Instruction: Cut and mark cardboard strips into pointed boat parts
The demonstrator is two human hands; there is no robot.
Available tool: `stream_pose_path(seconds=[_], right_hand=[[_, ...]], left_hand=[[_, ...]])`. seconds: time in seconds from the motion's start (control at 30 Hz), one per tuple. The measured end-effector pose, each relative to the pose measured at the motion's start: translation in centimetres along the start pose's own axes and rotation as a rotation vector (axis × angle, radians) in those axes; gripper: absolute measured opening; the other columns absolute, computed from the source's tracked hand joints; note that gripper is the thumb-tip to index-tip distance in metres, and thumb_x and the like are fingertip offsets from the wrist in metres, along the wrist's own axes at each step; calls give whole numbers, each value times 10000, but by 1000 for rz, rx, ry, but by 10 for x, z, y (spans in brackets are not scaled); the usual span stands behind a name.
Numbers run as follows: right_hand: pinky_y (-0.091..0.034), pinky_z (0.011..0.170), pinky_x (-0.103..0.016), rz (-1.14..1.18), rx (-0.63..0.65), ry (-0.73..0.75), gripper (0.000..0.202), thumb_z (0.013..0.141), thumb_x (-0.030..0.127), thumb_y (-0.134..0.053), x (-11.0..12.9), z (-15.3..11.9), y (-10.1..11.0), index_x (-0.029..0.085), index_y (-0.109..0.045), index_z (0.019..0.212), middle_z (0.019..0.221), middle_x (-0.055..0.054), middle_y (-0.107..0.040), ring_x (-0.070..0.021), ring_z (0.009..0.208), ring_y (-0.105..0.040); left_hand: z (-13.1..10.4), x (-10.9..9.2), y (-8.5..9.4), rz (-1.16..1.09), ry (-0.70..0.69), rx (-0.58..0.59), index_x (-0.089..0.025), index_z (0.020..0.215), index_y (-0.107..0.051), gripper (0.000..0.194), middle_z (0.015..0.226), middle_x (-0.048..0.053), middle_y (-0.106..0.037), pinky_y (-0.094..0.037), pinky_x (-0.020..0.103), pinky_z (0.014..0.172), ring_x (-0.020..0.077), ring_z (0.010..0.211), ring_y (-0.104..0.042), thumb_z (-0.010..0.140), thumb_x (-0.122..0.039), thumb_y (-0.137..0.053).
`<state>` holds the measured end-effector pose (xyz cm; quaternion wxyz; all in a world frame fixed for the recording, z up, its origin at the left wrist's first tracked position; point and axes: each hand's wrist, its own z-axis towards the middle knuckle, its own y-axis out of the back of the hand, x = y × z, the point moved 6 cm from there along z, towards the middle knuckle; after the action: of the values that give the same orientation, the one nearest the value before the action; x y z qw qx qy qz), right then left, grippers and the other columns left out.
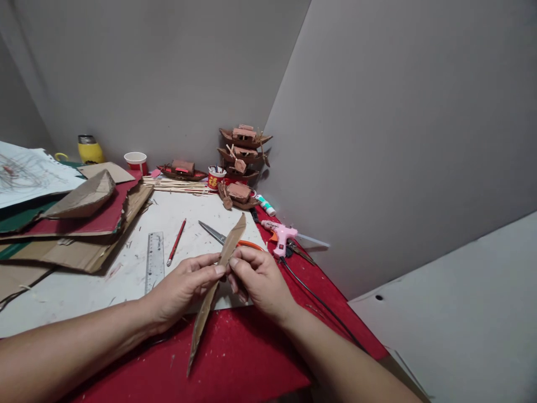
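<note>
A long, narrow cardboard strip (202,323) with pointed ends slants between my hands over the table's front edge. My left hand (184,285) grips it near the middle, thumb on top and fingers behind. From the other side, my right hand (260,277) pinches the strip's right edge, its fingertips partly hidden. Behind the strip lie scissors (213,232) with orange handles, partly covered by the strip and my right hand. A clear ruler (154,260) and a red pencil (177,242) lie beyond my left hand.
Cardboard sheets (121,224) pile up at left, topped by a folded cardboard boat hull (86,197). Small brown model boats (243,151) are stacked at the back, near thin wooden sticks (180,186). A pink glue gun (282,234) with a cord rests at right, near the wall.
</note>
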<state>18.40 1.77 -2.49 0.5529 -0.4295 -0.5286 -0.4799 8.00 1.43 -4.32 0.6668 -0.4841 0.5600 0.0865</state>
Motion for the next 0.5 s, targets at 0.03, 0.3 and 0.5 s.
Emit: stream_pose_path(seconds=[0.03,0.3,0.5], right_hand=[[-279,310,-150,-1,-4,8,212,770,297,-530,1,0,0,181,-513,594,423,75,-491,-40,301,-359],[-299,318,-161,7,-1,-9,248,774,336,-533,2,0,0,189,-495,578,421,69,-504,-52,305,-389],[-309,335,-163,-11,11,12,275,809,360,-533,2,-1,2,180,-511,602,442,61,-513,-49,317,-390]], left_hand=[[0,0,0,-3,6,-1,-158,1134,-662,301,822,56,-692,-461,247,744,145,711,-629,845,-237,-633],[-2,0,-2,87,-10,44,-155,1037,-692,233,823,33,-664,-445,234,738,124,739,-591,871,-296,-608],[-2,-2,1,169,-15,7,-159,1078,-680,297,910,69,-678,-453,281,784,161,812,-610,864,-353,-610]])
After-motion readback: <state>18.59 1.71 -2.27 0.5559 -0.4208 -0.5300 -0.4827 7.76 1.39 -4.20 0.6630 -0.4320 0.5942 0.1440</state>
